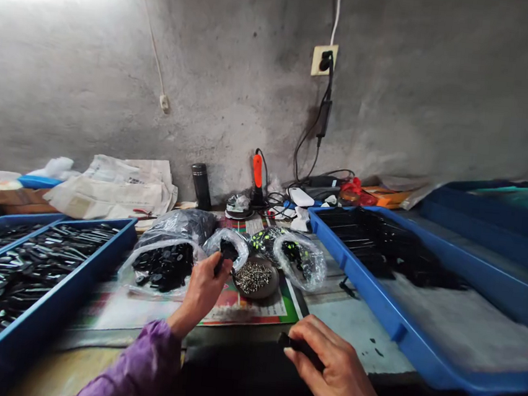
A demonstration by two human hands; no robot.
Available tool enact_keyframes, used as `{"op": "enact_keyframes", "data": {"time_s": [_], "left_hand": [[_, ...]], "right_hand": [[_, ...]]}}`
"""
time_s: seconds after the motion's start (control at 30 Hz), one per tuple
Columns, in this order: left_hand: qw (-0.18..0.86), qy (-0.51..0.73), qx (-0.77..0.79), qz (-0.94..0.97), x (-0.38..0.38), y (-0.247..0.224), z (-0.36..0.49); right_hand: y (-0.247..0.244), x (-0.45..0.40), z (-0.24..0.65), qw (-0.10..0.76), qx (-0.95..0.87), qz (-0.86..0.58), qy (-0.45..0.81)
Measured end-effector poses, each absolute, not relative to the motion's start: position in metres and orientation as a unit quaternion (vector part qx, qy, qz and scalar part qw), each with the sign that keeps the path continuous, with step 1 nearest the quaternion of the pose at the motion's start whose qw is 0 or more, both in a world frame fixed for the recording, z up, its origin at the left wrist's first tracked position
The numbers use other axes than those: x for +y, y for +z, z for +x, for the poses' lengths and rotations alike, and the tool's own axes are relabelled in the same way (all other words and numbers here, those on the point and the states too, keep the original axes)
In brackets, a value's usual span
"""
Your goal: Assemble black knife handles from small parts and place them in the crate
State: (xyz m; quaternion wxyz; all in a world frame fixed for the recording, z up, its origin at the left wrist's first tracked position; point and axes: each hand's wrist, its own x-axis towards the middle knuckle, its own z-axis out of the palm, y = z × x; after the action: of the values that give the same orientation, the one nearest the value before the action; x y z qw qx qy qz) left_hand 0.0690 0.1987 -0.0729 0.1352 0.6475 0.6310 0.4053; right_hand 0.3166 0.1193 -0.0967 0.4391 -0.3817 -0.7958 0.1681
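My left hand (pixel 206 283), below a purple sleeve, is over the small open plastic bag (pixel 241 250) of black parts, its fingers closed on a small black part (pixel 219 264). At the table's front edge my right hand (pixel 329 366) is wrapped round a black handle-like piece (pixel 301 351). A round dish (pixel 270 286) of small metal screws (pixel 252 277) sits just right of my left hand. The larger bag of black parts (pixel 164 266) lies to the left, and a bag with yellow-green dotted pieces (pixel 304 263) to the right.
Blue trays (pixel 74 279) full of black metal pieces stand at the left. Another blue tray (pixel 355 266) at the right holds long black pieces (pixel 381 240). Along the wall are a black cylinder (pixel 200 185), an orange-and-black tool (pixel 258 172), cables and papers (pixel 119 190).
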Motion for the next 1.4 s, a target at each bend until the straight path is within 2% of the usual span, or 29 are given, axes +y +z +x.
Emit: {"op": "enact_keyframes", "data": {"time_s": [0.27, 0.43, 0.73, 0.9, 1.13, 1.4], "left_hand": [[0.251, 0.434, 0.579, 0.642, 0.114, -0.083, 0.103], [0.378, 0.472, 0.550, 0.576, 0.076, -0.085, 0.117], [0.408, 0.500, 0.526, 0.554, 0.054, -0.087, 0.119], [0.490, 0.531, 0.510, 0.466, 0.045, -0.090, 0.122], [0.598, 0.535, 0.493, 0.336, 0.031, -0.100, 0.128], [0.573, 0.587, 0.478, 0.314, 0.030, -0.106, 0.125]], "right_hand": [[-0.076, 0.105, 0.298, 0.450, -0.752, -0.391, 0.283], [-0.076, 0.096, 0.286, 0.438, -0.724, -0.387, 0.366], [-0.091, 0.082, 0.284, 0.347, -0.656, -0.400, 0.539], [-0.097, 0.073, 0.276, 0.349, -0.597, -0.408, 0.596], [-0.102, 0.065, 0.267, 0.390, -0.561, -0.397, 0.613], [-0.105, 0.056, 0.261, 0.383, -0.575, -0.404, 0.600]]}}
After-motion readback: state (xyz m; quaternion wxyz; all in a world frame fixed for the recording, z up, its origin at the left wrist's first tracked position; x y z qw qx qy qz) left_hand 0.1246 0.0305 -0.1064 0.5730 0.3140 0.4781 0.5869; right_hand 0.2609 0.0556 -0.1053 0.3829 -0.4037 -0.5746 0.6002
